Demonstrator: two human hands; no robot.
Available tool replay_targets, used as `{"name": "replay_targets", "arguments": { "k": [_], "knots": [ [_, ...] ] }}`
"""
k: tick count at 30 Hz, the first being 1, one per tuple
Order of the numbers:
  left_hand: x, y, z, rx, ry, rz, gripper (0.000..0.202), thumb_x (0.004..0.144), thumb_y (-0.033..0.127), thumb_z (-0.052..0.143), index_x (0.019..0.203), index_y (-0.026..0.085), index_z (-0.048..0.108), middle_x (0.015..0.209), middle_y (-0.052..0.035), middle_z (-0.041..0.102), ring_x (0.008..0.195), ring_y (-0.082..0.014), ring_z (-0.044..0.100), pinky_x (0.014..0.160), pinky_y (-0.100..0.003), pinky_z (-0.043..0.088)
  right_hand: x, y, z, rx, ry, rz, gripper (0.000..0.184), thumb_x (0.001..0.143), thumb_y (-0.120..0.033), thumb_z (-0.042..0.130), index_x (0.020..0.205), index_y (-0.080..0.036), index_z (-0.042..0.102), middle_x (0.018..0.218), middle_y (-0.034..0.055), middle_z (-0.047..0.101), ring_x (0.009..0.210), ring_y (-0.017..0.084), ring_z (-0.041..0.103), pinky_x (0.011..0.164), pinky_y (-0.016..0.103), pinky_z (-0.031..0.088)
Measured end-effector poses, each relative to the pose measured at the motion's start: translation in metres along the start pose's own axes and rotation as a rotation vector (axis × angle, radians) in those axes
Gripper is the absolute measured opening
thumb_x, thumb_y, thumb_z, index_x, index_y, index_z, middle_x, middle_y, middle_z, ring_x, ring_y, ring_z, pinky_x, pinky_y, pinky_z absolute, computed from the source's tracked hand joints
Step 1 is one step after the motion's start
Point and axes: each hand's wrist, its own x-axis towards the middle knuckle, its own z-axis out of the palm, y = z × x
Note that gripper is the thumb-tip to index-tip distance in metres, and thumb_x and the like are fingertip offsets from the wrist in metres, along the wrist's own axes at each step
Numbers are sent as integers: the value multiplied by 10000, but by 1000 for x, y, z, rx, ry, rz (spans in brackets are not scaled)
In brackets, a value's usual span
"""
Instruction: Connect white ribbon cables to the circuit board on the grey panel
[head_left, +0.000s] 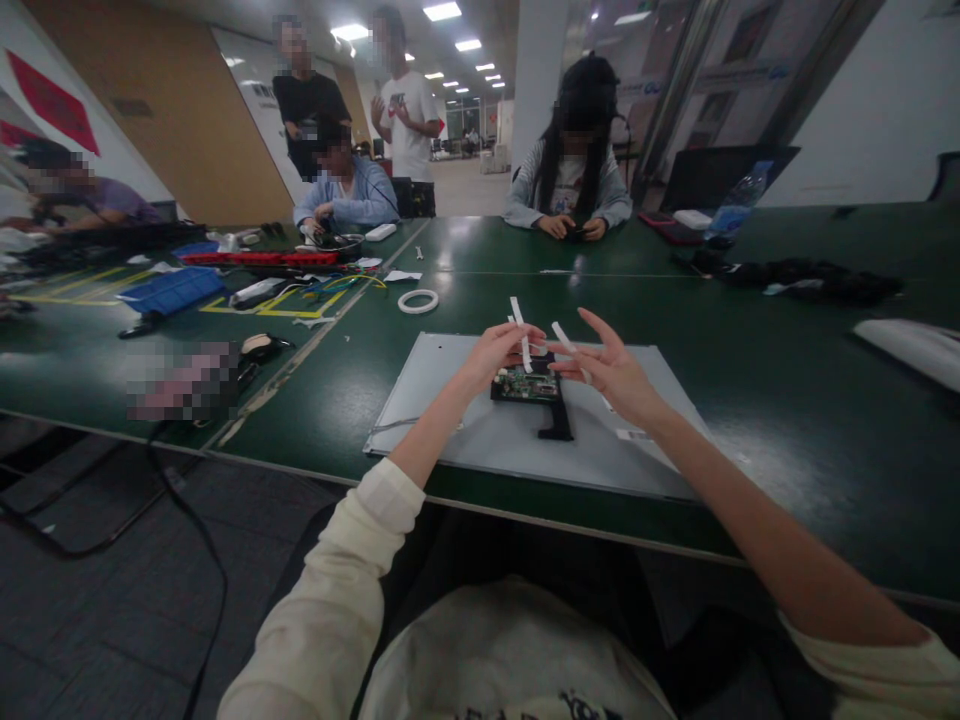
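- The left hand [504,352] was above the panel [487,445], its fingertips drawn together on the left strip [515,308], a narrow white piece that stood up and also hung below the fingers.
- The right hand [611,372] was just beside it, also over the panel, with one finger raised well apart from the rest. The right strip [562,335] lay against the lower fingers; whether they pinched it or it merely clung there, I could not tell.
- Below both hands the board [529,385] sat on the panel, partly hidden by the left fingers, with a black bracket [556,425] reaching toward the person.
- Both strips looked very light and thin, stiff enough to stand short of the fingers yet likely to bend or curl (if they were sticky, as the white roll [418,293] beyond the panel hinted, they would catch on skin). The ends seemed the best place to hold them, leaving the middle free.
- The board, with its bare parts, looked fragile and seemed best held by its edges.
- The panel looked broad, flat, stiff and perhaps slippery; two opposite edges seemed the safest hold.
- The panel lay on the green table [480,290], near its front edge.
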Motion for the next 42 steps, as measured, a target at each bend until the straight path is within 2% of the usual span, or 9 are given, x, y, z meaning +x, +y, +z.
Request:
{"name": "replay_targets", "arguments": {
  "k": [4,6,13,20,25,30,33,36,42],
  "knots": [
    [-2,2,-1,122,43,8,397,783,502,560,772,111,625,702,-20,604,575,-63,539,555,-177,403,-3,5,2,-352,66,-152,468,821,-357,579,1257,-208,497,946,66,701,781,194,675,772,378,540],
    [-5,4,1,193,30,-9,482,778,576,520,710,108,614,624,-13,572,524,-59,510,509,-174,374,-5,6,1,-578,83,-274,330,833,-331,565,1134,-198,590,889,51,707,777,192,675,774,360,534],
    [-17,10,7,409,-85,-40,495,729,595,558,604,117,584,505,14,511,457,-51,453,459,-174,321,-11,1,-10,-1021,122,-605,233,890,-270,488,1005,-168,662,938,62,699,823,180,661,741,306,517],
    [-26,15,9,442,-199,-88,458,743,551,555,626,110,593,531,3,534,480,-63,468,485,-193,346,-16,-5,-14,-1141,70,-764,228,900,-210,462,977,-159,671,937,79,694,860,179,642,779,305,496],
    [-29,16,7,515,-240,-54,386,716,481,605,606,113,568,562,2,542,507,-67,461,509,-202,342,-17,-6,-10,-1063,24,-686,228,889,-223,464,965,-177,674,941,73,689,883,183,632,806,320,485],
    [-33,11,3,675,-190,78,335,764,402,527,577,125,533,505,33,473,486,-68,411,492,-202,281,-19,-14,-7,-807,-137,-332,297,827,-356,556,1062,-196,644,989,50,681,900,190,627,815,318,478],
    [-42,7,3,800,-163,161,332,794,378,475,572,134,517,490,45,420,487,-68,378,490,-203,245,-19,-14,-8,-697,-213,-137,317,841,-400,506,1034,-193,649,836,36,683,806,177,629,747,299,475],
    [-54,2,8,970,-75,210,331,804,364,464,565,141,515,487,45,379,496,-75,358,488,-212,219,-18,-11,-10,-667,-246,-46,300,845,-394,469,950,-180,652,727,22,650,684,147,601,654,266,450],
    [-70,-6,27,1323,1,198,278,832,308,432,686,163,619,621,-21,577,604,-135,517,550,-236,318,-19,-10,-14,-814,-302,24,234,822,-340,468,935,-192,609,700,5,638,624,133,581,581,240,409]
  ]
}}
